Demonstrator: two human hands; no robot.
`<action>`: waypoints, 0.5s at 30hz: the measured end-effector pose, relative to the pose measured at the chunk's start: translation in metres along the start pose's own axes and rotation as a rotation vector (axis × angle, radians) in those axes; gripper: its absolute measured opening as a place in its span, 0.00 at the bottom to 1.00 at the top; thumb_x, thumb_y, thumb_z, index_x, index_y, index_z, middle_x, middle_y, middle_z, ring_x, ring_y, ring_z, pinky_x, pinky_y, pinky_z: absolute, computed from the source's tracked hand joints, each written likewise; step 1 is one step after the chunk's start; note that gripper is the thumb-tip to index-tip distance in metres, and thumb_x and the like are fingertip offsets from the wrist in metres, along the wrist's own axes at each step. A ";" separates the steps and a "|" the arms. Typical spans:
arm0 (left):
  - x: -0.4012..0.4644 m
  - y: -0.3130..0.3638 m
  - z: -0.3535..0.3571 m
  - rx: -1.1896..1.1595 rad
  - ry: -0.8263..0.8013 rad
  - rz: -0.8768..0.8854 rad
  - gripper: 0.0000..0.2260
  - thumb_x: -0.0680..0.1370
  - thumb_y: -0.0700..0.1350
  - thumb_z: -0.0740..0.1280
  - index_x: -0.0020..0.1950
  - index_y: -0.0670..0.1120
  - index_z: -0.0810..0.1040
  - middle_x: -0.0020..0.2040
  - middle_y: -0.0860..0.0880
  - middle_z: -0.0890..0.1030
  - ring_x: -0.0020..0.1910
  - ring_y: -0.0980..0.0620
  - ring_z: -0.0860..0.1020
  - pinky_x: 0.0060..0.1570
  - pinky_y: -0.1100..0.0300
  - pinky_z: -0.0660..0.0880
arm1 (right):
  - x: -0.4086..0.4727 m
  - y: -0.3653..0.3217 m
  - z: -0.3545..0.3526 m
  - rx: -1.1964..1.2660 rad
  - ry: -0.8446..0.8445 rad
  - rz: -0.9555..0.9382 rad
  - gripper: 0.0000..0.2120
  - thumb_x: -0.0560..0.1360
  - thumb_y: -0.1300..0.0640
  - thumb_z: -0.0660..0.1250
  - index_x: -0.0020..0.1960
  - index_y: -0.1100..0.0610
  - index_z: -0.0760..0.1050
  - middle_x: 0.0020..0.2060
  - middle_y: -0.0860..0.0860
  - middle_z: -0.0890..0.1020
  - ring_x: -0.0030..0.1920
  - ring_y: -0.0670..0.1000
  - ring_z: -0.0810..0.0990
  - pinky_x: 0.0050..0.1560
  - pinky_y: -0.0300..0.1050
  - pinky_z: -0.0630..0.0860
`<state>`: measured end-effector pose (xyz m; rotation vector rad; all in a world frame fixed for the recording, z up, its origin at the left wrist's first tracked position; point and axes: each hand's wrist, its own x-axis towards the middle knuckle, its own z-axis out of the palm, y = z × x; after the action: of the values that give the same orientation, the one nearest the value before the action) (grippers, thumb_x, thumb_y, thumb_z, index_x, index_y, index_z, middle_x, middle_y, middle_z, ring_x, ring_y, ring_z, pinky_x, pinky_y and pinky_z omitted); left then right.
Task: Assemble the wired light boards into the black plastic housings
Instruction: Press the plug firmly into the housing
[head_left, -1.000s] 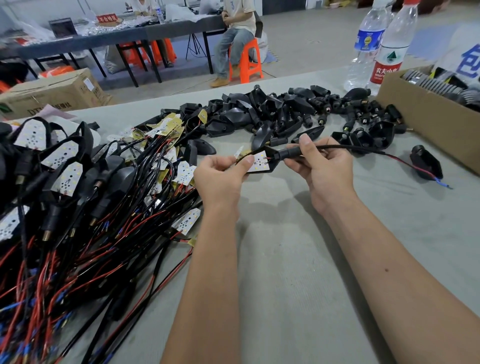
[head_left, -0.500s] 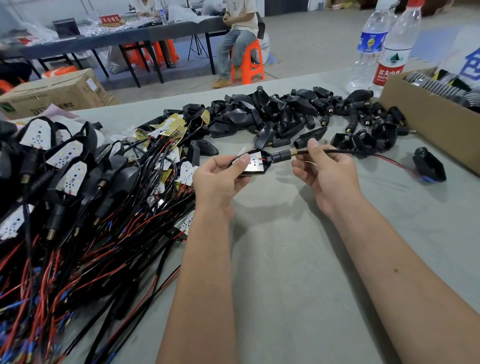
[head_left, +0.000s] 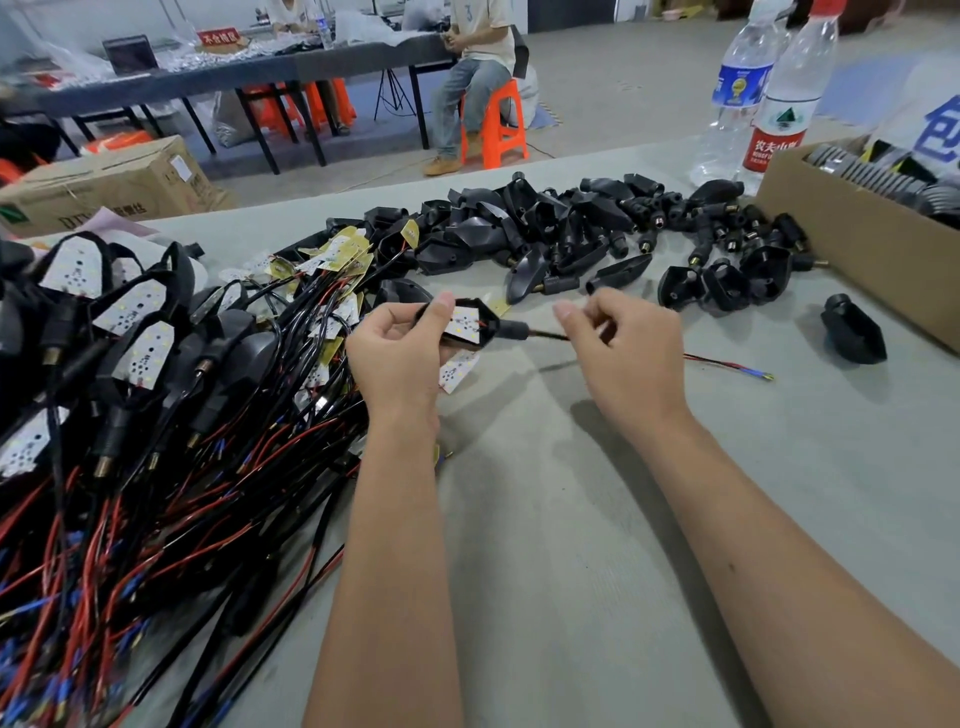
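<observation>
My left hand (head_left: 400, 358) grips a black plastic housing (head_left: 485, 312), thumb on its upper edge. A white light board (head_left: 464, 323) sits inside it, facing up. The housing's stem points right, and a black wire (head_left: 545, 335) runs out of it under my right hand (head_left: 628, 348). That hand's curled fingers pinch the wire a little way from the stem. The wire's red and blue end (head_left: 748, 368) lies on the table beyond the hand.
Empty black housings (head_left: 571, 228) are heaped at the back centre, and one lone housing (head_left: 852, 332) lies right. Assembled units with red and black wires (head_left: 130, 374) cover the left. A cardboard box (head_left: 852, 249) and two water bottles (head_left: 763, 93) stand at the right.
My right hand has left the housing's stem and slid right along the wire. My left hand has drawn the housing slightly left, and the wire's free end has come closer.
</observation>
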<state>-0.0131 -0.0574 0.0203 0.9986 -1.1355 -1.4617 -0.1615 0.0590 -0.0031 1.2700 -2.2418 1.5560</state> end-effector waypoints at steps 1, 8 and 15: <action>0.001 0.000 -0.001 0.034 0.000 0.012 0.10 0.74 0.44 0.79 0.42 0.42 0.80 0.38 0.43 0.86 0.30 0.51 0.81 0.32 0.61 0.79 | 0.000 -0.003 -0.001 -0.060 -0.036 -0.112 0.13 0.79 0.45 0.69 0.43 0.53 0.80 0.39 0.46 0.81 0.37 0.43 0.76 0.40 0.41 0.71; -0.011 0.009 0.005 0.066 -0.052 -0.011 0.20 0.78 0.59 0.72 0.38 0.44 0.75 0.32 0.46 0.78 0.29 0.50 0.74 0.30 0.57 0.74 | 0.002 -0.017 0.001 -0.131 -0.366 -0.148 0.08 0.78 0.49 0.73 0.48 0.53 0.84 0.39 0.47 0.85 0.36 0.45 0.78 0.45 0.50 0.76; -0.030 0.035 -0.018 0.175 -0.420 -0.380 0.22 0.85 0.59 0.59 0.56 0.40 0.79 0.38 0.44 0.85 0.38 0.43 0.84 0.43 0.48 0.85 | 0.025 -0.078 0.048 0.485 -0.267 0.311 0.17 0.77 0.52 0.74 0.40 0.66 0.80 0.30 0.58 0.82 0.26 0.54 0.77 0.30 0.48 0.73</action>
<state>0.0165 -0.0333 0.0519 1.1015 -1.4476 -1.9676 -0.1067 -0.0031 0.0435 1.3533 -2.3999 2.2763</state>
